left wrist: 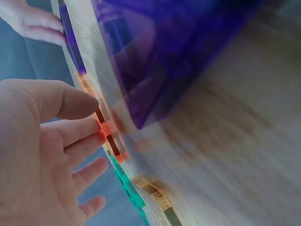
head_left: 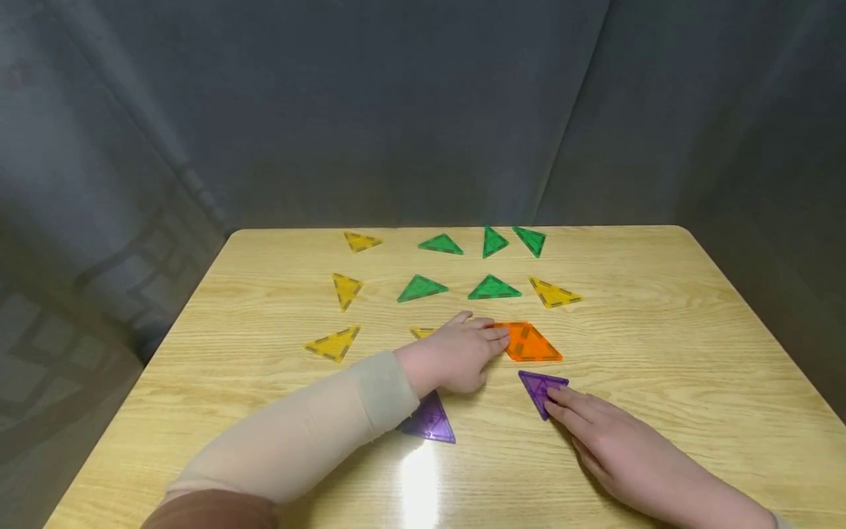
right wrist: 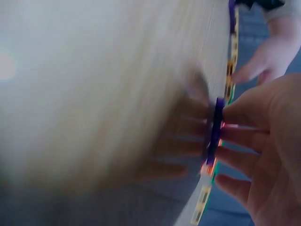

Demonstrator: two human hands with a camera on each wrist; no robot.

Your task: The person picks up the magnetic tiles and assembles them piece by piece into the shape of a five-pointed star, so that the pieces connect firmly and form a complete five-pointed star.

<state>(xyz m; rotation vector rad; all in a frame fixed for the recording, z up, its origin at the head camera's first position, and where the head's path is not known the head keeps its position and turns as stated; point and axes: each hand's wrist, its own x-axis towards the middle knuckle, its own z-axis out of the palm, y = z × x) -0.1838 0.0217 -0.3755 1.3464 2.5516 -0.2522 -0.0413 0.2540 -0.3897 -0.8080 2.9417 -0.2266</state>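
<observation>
Flat on the table lies an orange translucent tile shape (head_left: 534,344), a slanted four-sided form with a dark-dashed band across it. My left hand (head_left: 459,353) reaches over from the left, its fingertips touching the orange shape's left side and covering part of it. In the left wrist view, the fingers (left wrist: 84,153) are extended at the orange edge. Just nearer to me is a purple triangular tile (head_left: 534,386); my right hand (head_left: 611,441) rests extended fingertips on its right side. Another purple triangular tile (head_left: 432,422) sits partly hidden under the left sleeve.
Behind the hands, several green triangular tiles (head_left: 494,288) and yellow triangular tiles (head_left: 554,292) lie spaced in loose rows. One yellow tile (head_left: 421,333) is partly covered by the left hand. The wooden table (head_left: 661,308) ends at a grey curtain (head_left: 396,117).
</observation>
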